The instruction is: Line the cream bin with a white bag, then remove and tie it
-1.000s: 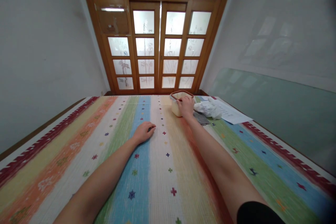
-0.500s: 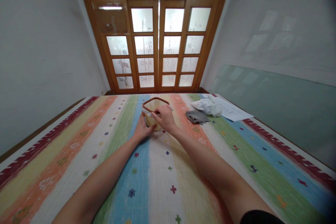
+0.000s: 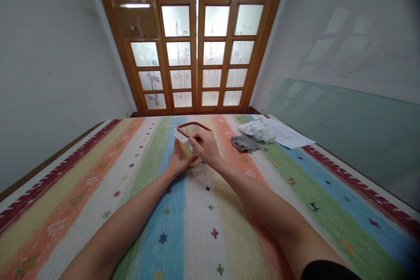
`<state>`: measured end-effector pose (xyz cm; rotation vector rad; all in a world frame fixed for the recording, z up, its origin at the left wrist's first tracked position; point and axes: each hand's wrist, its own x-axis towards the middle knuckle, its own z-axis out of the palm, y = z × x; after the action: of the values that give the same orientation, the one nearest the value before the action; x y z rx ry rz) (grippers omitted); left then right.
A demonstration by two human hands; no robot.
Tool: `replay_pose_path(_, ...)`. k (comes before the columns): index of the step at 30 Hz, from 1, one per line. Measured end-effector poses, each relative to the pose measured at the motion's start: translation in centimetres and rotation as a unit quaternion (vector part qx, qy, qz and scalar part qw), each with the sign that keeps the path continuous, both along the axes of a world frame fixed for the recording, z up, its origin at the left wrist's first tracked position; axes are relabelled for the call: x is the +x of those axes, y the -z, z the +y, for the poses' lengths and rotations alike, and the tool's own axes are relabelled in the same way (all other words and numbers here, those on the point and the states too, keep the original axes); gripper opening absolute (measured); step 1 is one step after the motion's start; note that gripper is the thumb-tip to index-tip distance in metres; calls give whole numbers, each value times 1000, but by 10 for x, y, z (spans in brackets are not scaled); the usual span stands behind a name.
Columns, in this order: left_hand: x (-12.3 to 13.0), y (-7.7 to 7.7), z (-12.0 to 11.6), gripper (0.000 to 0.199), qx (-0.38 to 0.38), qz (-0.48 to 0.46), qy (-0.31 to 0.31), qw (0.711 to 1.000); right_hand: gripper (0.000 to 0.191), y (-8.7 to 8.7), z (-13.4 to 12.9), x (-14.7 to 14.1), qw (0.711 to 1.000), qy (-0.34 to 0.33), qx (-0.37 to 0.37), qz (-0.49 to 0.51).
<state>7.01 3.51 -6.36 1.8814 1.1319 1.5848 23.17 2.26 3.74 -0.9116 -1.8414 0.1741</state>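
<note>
At the near edge, a black sleeve (image 3: 328,270) is showing on my right arm, and both forearms are reaching over the striped tablecloth (image 3: 131,210). My left hand (image 3: 178,158) is curving, half-closed, around the side of a small pale yellow bin (image 3: 185,149), steadying it. My right hand (image 3: 208,146) is keeping narrow, its fingers bunching at the near side of the brown rim (image 3: 197,123), by the white plastic liner (image 3: 180,135); I cannot tell exactly which layer they are pinching.

The bin is sitting between my hands, left of where it was a second ago, when only my right hand was on it. The liner is now sticking out more past the rim's left side. I judge that the left hand is bracing while the right is working at the rim and liner.

Beyond my right hand, a crumpled grey cloth (image 3: 245,144) is lying near a white plastic bag (image 3: 257,130), which is partly covering a paper sheet (image 3: 292,137). The sheet is carrying faint print that I cannot read, and no brand is showing. Farthest off, wooden doors (image 3: 198,59) are letting light through patterned panes.
</note>
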Motion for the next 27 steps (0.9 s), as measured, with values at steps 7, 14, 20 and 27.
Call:
replay_pose_path(7,-2,1,-1,105,-24,-6,7,1000,26,-8,2,3,1000,-11,4,-1)
replay_pose_path(14,-12,0,4,124,-14,31,-17,999,26,-13,4,9,999,-21,-16,46)
replay_pose_path(20,-19,4,8,130,4,43,-31,999,28,-15,5,12,997,-25,-31,61)
replay_pose_path(27,-25,0,9,131,6,82,-50,995,32,-12,3,12,997,7,28,-66)
